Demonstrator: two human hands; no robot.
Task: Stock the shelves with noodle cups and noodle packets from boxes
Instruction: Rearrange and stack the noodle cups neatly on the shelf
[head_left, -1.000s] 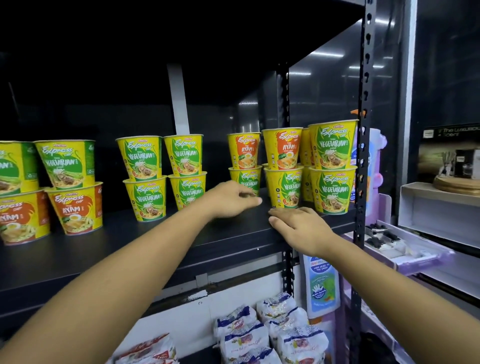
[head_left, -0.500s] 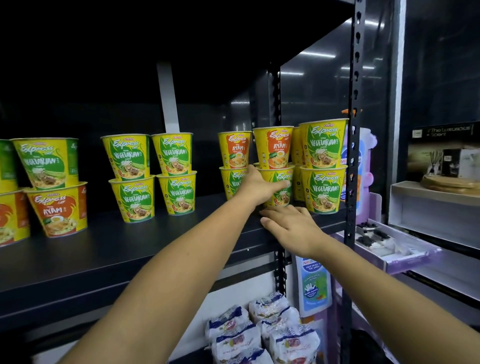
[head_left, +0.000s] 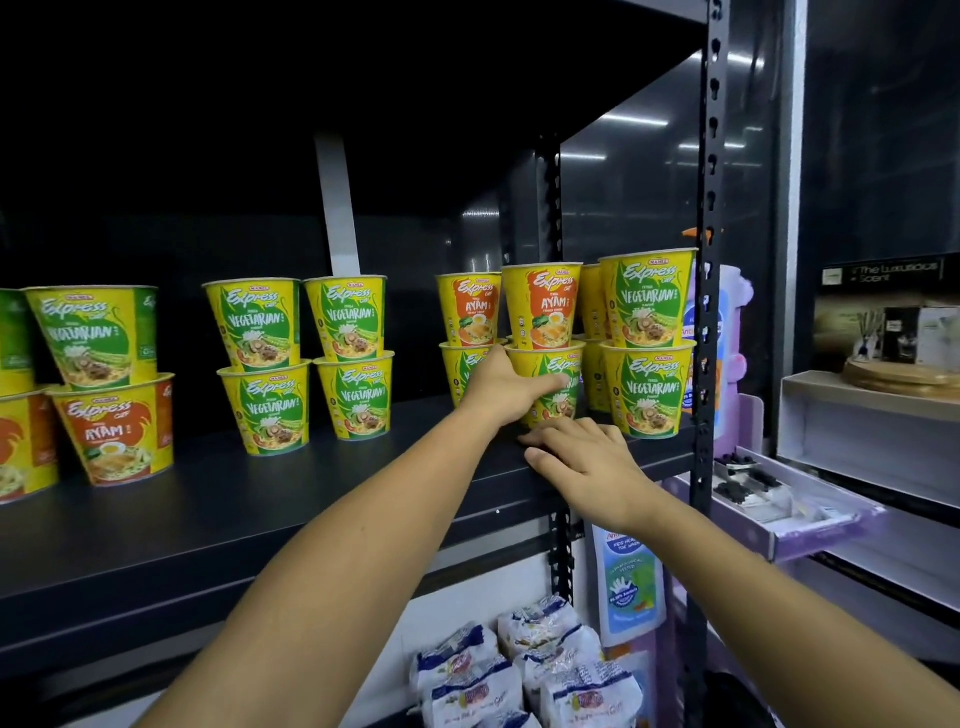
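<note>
Partly stocked: cup stacks (head_left: 301, 364) line the shelf (head_left: 260, 509), gaps remain. Left hand (head_left: 506, 387) grasps a lower cup (head_left: 563, 366); right hand (head_left: 587, 462) lies flat, released, on the shelf.

Shelf board (head_left: 260, 509): matt black, smooth, faint sheen along the front edge.
Upright post (head_left: 706, 364), right of centre: black painted metal, perforated, satin finish.
Noodle cups (head_left: 265, 322): printed walls, look like coated paper, glossy, highlights on the yellow.
Noodle packets (head_left: 470, 691), bottom centre: thin plastic film, crinkled, shiny.
Side panel (head_left: 634, 197), upper right of centre: dark, hard, mirror-glossy, reflects strip lights.
Tray (head_left: 810, 525), right: lilac plastic, smooth, semi-gloss.
Round discs (head_left: 898, 376), right edge: pale wood, matt; grain too small to tell.
White box (head_left: 857, 441) under them: matt; card or board, can't tell which.
Bottle label (head_left: 631, 587), lower right of centre: glossy print.
</note>
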